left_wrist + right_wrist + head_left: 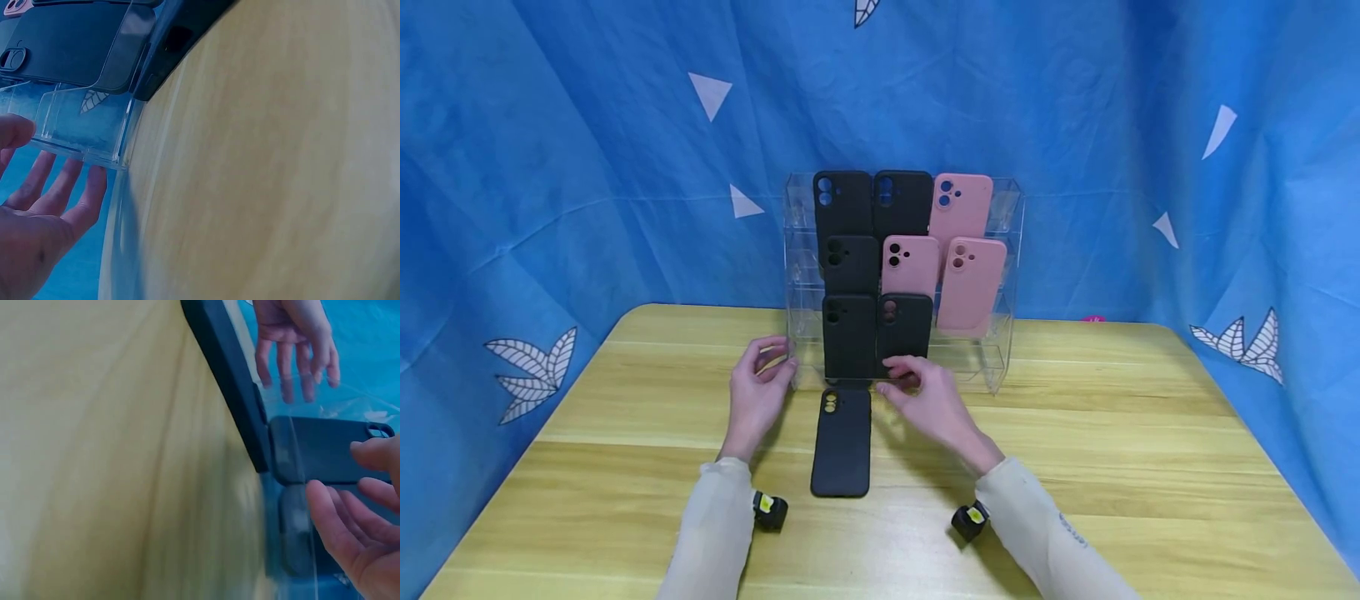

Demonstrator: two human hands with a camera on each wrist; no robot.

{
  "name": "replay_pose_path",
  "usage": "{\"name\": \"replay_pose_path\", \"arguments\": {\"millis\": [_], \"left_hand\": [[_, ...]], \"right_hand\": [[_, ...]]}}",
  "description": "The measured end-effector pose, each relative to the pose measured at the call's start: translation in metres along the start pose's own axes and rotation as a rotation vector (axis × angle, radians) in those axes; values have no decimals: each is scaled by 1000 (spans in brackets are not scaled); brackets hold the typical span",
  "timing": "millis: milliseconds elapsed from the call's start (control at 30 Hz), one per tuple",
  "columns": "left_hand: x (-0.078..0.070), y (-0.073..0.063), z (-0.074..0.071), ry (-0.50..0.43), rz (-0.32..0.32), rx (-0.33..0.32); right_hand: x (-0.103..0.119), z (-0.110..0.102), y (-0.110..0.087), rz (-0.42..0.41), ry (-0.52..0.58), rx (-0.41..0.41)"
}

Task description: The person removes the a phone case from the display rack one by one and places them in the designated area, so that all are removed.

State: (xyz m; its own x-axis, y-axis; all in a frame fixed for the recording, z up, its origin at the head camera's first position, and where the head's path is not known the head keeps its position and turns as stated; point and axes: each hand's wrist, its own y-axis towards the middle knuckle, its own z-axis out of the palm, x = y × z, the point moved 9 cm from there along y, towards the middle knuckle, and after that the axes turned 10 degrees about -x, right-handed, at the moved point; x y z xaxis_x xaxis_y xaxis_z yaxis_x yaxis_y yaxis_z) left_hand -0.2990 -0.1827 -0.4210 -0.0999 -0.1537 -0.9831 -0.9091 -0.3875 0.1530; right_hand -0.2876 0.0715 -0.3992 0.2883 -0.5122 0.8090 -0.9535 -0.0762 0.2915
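Clear plastic display rack [966, 360] stands upright toward the back of the wooden table [1150, 458], in front of a blue curtain [1060, 100]. Both forearms, in pale sleeves [1052, 533], reach forward from the near side and slant inward to the rack's foot. The left hand [758, 396] is at the rack's lower left side, thumb and fingers parted and loosely curved, fingertips at the clear edge; it has hold of nothing that can be made out. The right hand [934, 404] hovers before the lowest tier, half open, thumb apart from the bent fingers, with nothing in its grasp; whether a fingertip touches the rack cannot be told.

Eight phone cases stand in the rack, backs facing outward, five matte black and three pink. The top row runs black, black, pink; the middle row, black, pink and a slightly tilted pink case [973, 292]; the bottom row, two black. Another black phone case [841, 446] rests on the table between the forearms, its camera end toward the rack. Small black devices [770, 511] with yellow marks sit at the wrists.
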Motion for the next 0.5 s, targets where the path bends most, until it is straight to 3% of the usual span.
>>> {"name": "replay_pose_path", "arguments": {"millis": [233,500], "left_hand": [[0,1,0,-5,-1,-3],[2,1,0,-11,4,0]], "right_hand": [[6,-21,9,-78,26,-99],[2,-39,17,-61,86,-150]]}}
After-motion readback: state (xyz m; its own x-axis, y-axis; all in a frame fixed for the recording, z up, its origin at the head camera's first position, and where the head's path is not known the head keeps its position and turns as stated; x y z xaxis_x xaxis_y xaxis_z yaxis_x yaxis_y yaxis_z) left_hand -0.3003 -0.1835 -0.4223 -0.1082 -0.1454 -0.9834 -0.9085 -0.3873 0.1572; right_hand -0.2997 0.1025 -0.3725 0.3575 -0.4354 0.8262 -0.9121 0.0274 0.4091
